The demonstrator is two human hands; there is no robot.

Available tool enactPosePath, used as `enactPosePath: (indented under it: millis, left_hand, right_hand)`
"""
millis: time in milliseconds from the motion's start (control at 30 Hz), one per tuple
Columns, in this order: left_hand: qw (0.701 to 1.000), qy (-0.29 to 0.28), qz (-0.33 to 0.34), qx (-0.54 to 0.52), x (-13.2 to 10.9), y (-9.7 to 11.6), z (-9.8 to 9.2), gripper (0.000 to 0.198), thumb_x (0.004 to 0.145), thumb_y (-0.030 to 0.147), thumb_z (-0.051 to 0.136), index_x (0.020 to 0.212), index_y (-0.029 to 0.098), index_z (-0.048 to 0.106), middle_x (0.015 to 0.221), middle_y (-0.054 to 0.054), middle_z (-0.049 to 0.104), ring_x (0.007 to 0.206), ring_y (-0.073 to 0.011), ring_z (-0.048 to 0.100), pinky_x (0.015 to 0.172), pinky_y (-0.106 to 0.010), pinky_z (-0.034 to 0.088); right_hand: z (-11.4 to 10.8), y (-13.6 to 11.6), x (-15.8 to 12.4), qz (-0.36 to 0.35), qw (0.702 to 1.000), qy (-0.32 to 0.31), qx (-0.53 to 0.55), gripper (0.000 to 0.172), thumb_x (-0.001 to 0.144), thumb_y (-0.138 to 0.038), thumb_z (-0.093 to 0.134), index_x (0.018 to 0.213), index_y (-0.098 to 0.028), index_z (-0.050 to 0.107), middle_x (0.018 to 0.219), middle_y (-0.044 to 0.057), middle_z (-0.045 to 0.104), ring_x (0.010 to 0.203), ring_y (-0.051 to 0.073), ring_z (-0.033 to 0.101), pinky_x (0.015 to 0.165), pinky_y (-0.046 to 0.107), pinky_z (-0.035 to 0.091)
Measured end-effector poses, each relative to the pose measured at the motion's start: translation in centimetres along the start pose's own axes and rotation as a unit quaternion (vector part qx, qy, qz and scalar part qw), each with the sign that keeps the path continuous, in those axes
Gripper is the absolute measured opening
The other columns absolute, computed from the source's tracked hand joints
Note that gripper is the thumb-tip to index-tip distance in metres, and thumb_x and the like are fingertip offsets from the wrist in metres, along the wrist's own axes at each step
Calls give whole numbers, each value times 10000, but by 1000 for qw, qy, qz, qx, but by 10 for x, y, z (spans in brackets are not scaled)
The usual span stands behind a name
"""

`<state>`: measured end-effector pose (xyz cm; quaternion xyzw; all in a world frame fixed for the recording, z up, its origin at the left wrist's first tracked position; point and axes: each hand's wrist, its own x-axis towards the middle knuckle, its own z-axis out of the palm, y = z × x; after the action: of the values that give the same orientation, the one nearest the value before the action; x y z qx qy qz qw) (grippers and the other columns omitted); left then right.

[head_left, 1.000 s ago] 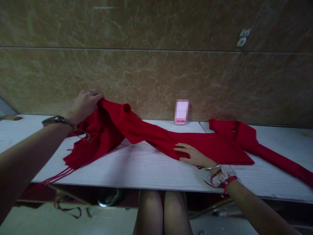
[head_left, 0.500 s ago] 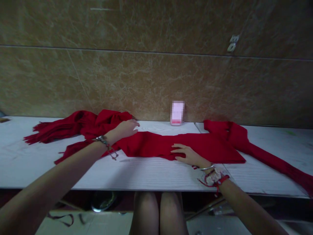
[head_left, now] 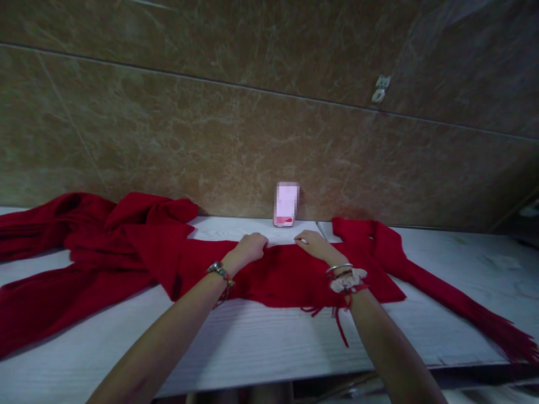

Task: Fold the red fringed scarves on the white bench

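Note:
A red scarf (head_left: 286, 275) lies spread along the white table in a flat, folded band. My left hand (head_left: 251, 248) is closed at its far edge, fingers curled round the cloth. A short way to the right, my right hand (head_left: 314, 245) is also closed at that edge; its fingertips are partly hidden. Bunched red cloth (head_left: 138, 224) lies to the left of the band. On the right, a narrower red strip (head_left: 455, 289) with a fringed end runs towards the front edge.
A phone (head_left: 286, 205), its screen blurred, leans upright against the brown marbled wall (head_left: 236, 140) behind the scarf. A small white fitting (head_left: 381, 88) is fixed to the wall. The white table's (head_left: 236, 348) front edge runs along the bottom.
My left hand has moved right from the bunched cloth to the band's far edge. My right hand has moved up from the near edge to the far edge. The view has shifted and tilted.

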<state>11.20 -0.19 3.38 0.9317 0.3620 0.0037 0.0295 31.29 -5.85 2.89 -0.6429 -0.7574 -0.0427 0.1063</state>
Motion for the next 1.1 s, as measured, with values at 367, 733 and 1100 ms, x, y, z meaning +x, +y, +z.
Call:
enactPosePath:
  millis: [367,733,1100]
  left_hand:
    - [978,108,131,119,-22,7,21,299,810,6,350,957,138,575,864,-97,603,837,-205,572,750,-317,441]
    - [993,109,33,-17,-21,0,23,246,828,132,485,1058,153,568,1022,-85,635,932,-196,584,835,-301,424]
    - [986,120,0,-114,-15,-7,28,268,688,33,577,929,141,622,934,-66,659,913,-203,589,831,-281,436]
  right_hand:
    - [6,5,-19,-26,998,19,60,86,756,-91,545,806,-129,602,850,87,610,832,184,543,799,312,420]
    - [-7,-4,-23,54,989,43,127,159,641,-57,648,771,-149,648,772,47,659,746,168,582,718,275,421]
    - [1,8,-21,-2,989,37,146,143,772,-99,529,806,-144,660,850,81,679,808,171,602,772,301,436]
